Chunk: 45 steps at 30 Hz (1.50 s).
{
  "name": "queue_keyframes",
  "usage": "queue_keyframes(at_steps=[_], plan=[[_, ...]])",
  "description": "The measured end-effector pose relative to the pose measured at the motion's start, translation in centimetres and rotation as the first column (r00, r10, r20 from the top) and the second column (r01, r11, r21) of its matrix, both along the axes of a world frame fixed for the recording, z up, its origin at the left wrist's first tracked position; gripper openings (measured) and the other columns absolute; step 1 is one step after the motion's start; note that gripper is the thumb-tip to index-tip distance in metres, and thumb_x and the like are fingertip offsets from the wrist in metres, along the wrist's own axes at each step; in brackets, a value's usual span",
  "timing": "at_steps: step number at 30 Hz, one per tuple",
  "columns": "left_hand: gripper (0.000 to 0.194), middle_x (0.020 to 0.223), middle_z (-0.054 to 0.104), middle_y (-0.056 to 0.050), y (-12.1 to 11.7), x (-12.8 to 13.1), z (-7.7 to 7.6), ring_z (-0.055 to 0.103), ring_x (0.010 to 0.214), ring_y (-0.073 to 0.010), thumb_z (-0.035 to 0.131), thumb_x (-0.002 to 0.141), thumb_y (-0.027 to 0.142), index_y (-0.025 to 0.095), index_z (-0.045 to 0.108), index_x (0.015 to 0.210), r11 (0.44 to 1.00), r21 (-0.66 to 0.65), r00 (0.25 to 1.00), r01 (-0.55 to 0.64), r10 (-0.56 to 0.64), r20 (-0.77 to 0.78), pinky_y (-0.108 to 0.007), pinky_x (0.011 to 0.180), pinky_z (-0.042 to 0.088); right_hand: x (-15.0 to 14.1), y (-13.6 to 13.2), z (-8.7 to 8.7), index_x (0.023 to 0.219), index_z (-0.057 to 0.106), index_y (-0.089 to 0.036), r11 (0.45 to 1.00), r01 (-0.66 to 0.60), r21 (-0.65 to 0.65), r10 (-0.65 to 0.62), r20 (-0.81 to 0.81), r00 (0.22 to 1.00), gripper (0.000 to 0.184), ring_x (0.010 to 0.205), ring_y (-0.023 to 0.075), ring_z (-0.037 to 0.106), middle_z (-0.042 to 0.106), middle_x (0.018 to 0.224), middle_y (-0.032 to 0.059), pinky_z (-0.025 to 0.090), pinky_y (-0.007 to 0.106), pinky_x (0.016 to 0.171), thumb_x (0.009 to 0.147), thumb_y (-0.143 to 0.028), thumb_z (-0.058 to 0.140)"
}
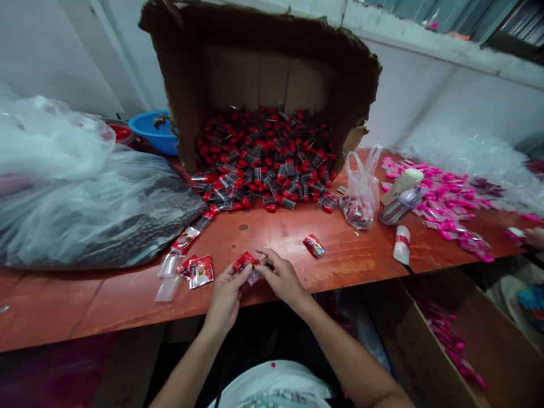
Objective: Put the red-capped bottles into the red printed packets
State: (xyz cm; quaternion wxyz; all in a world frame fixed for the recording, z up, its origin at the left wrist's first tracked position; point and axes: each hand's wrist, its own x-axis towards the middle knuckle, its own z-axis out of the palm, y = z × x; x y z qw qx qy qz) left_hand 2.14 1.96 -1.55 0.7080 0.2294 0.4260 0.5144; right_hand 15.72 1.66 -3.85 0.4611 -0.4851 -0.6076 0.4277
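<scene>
Close to the table's front edge, my left hand (228,292) pinches a small red printed packet (245,260) with a clear lower part. My right hand (280,276) has its thumb and fingertips closed on the packet's right side. What the packet contains is hidden by my fingers. Left of my hands lie red printed packets (201,271) and clear plastic sleeves (167,288). One filled red packet (314,246) rests by itself to the right. Beyond my hands, a torn cardboard box (272,73) lies on its side, spilling a heap of wrapped red-and-black items (267,161).
A large clear bag of dark items (106,209) covers the left side. A blue basin (155,130) sits behind it. To the right are a knotted plastic bag (360,192), a bottle (399,207), a white roll (402,243) and pink wrapped items (450,198). Another person's hand (534,238) shows far right.
</scene>
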Motion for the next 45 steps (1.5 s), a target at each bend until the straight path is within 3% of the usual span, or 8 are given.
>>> queue_keyframes(at_steps=[5, 10, 16, 21, 26, 34, 39, 45], plan=[[0.033, 0.076, 0.073, -0.005, 1.0, -1.4, -0.4, 0.067, 0.063, -0.0149, 0.083, 0.056, 0.016, 0.012, 0.07, 0.086, 0.99, -0.088, 0.987, -0.111, 0.1, -0.124, -0.022, 0.054, 0.055, 2.9, 6.3, 0.4, 0.113, 0.065, -0.023, 0.992, 0.013, 0.124, -0.077, 0.527, 0.846, 0.029, 0.088, 0.0145, 0.064, 0.069, 0.095, 0.0031, 0.05, 0.025, 0.081, 0.092, -0.02, 0.045], [0.018, 0.079, 0.073, -0.006, 1.7, -2.0, 0.1, 0.068, 0.064, -0.0165, 0.073, 0.068, 0.011, 0.013, 0.065, 0.084, 0.983, -0.121, 0.99, -0.135, 0.13, -0.047, -0.028, 0.057, 0.058, 4.5, 14.0, 0.0, 0.135, 0.048, -0.018, 0.959, 0.209, 0.192, -0.284, 0.616, 0.735, 0.046, 0.122, 0.0273, 0.048, 0.044, 0.14, 0.0164, 0.037, 0.043, 0.103, 0.09, -0.021, 0.049], [0.012, 0.067, 0.07, -0.004, 1.7, -3.0, 0.9, 0.068, 0.063, -0.0154, 0.061, 0.073, 0.001, 0.012, 0.061, 0.069, 0.959, -0.206, 0.975, -0.193, 0.212, 0.073, -0.035, 0.071, 0.059, 3.8, 14.8, -1.3, 0.137, 0.045, -0.023, 0.976, 0.099, 0.196, -0.219, 0.852, 0.476, 0.053, 0.117, 0.0331, 0.051, 0.029, 0.152, 0.0135, 0.042, 0.048, 0.096, 0.087, -0.032, 0.058], [0.009, 0.072, 0.072, -0.006, 1.4, -3.4, 0.7, 0.069, 0.065, -0.0161, 0.063, 0.074, 0.002, 0.011, 0.064, 0.075, 0.955, -0.242, 0.976, -0.169, 0.197, 0.097, -0.034, 0.071, 0.059, 4.4, 9.5, -1.5, 0.127, 0.053, -0.02, 0.957, -0.115, 0.265, -0.156, 0.81, 0.566, 0.04, 0.118, 0.0279, 0.051, 0.038, 0.145, 0.0134, 0.042, 0.041, 0.096, 0.088, -0.028, 0.055], [0.005, 0.073, 0.072, -0.007, 1.0, -2.8, 0.0, 0.069, 0.064, -0.0155, 0.064, 0.077, 0.006, 0.011, 0.064, 0.078, 0.934, -0.328, 0.976, -0.138, 0.184, 0.114, -0.033, 0.072, 0.059, 4.9, 4.9, -1.1, 0.117, 0.059, -0.023, 0.951, -0.028, 0.308, -0.22, 0.736, 0.64, 0.034, 0.102, 0.0249, 0.057, 0.055, 0.121, 0.0106, 0.045, 0.036, 0.087, 0.089, -0.043, 0.053], [0.008, 0.074, 0.072, -0.005, 0.2, -1.7, 0.1, 0.069, 0.067, -0.014, 0.061, 0.08, 0.006, 0.013, 0.064, 0.079, 0.917, -0.374, 0.974, -0.141, 0.197, 0.116, -0.032, 0.074, 0.058, 3.1, 6.0, -0.5, 0.124, 0.055, -0.021, 0.941, 0.232, 0.244, -0.336, 0.742, 0.581, 0.04, 0.093, 0.0247, 0.056, 0.054, 0.106, 0.0121, 0.043, 0.033, 0.078, 0.088, -0.038, 0.054], [0.007, 0.073, 0.072, -0.006, 0.0, -2.5, 0.6, 0.069, 0.066, -0.0144, 0.06, 0.081, 0.007, 0.012, 0.063, 0.078, 0.91, -0.378, 0.969, -0.169, 0.224, 0.106, -0.03, 0.07, 0.059, 3.9, 7.1, 0.2, 0.108, 0.063, -0.019, 0.959, 0.264, 0.099, -0.261, 0.667, 0.698, 0.028, 0.087, 0.0219, 0.059, 0.061, 0.099, 0.0097, 0.044, 0.033, 0.079, 0.082, -0.026, 0.058], [0.008, 0.072, 0.071, -0.006, -0.3, -2.7, 0.5, 0.069, 0.066, -0.0144, 0.061, 0.081, 0.006, 0.012, 0.063, 0.077, 0.9, -0.404, 0.963, -0.162, 0.234, 0.136, -0.03, 0.07, 0.058, 5.5, 4.7, 0.8, 0.098, 0.061, -0.018, 0.905, 0.373, 0.204, -0.425, 0.378, 0.822, 0.021, 0.084, 0.0185, 0.057, 0.061, 0.096, 0.0065, 0.046, 0.032, 0.078, 0.083, -0.031, 0.054]])
